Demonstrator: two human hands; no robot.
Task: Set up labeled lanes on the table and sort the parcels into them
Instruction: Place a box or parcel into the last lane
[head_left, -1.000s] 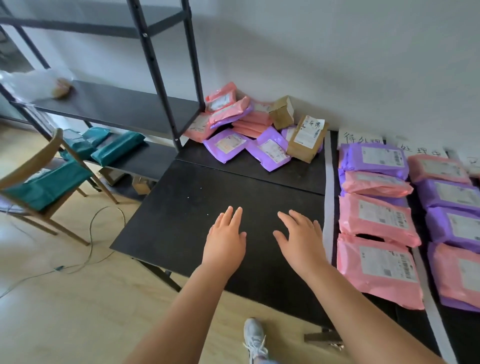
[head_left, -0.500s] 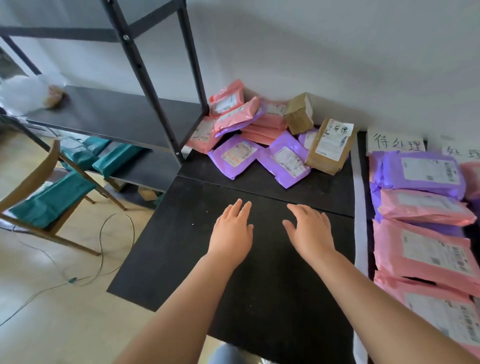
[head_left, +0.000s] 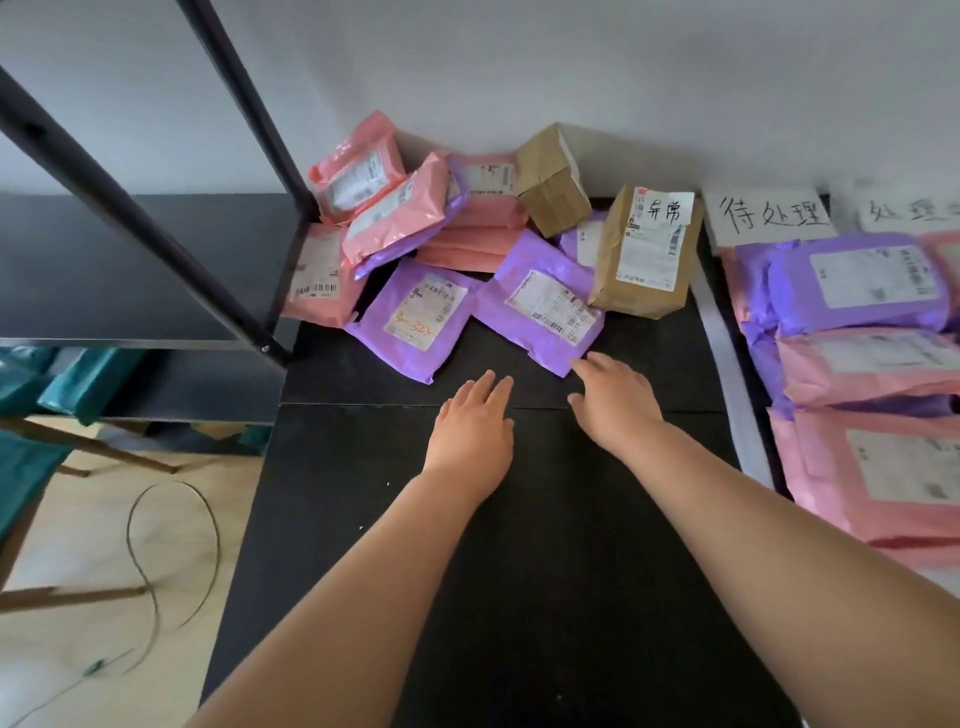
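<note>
Reaching out over the black worktop (head_left: 571, 571), both hands are stretched toward the unsorted heap of parcels (head_left: 467, 228) against the wall. The right hand (head_left: 618, 405) is the nearer one. Its fingers (head_left: 597, 366) are straight and loosely spread, holding nothing, with the tips at the near corner of a purple parcel (head_left: 540, 312); whether they touch it I cannot tell. That parcel lies flat and skewed, its long axis running from far-left to near-right, so one corner points back at the person. It sits just ahead and slightly left of the right hand. The left hand (head_left: 475, 423) is likewise flat and empty, a little short of a second purple parcel (head_left: 415, 317) marked in orange. The filled lane (head_left: 857, 291) lies to the right, beyond the white tape strip (head_left: 727, 374).
</note>
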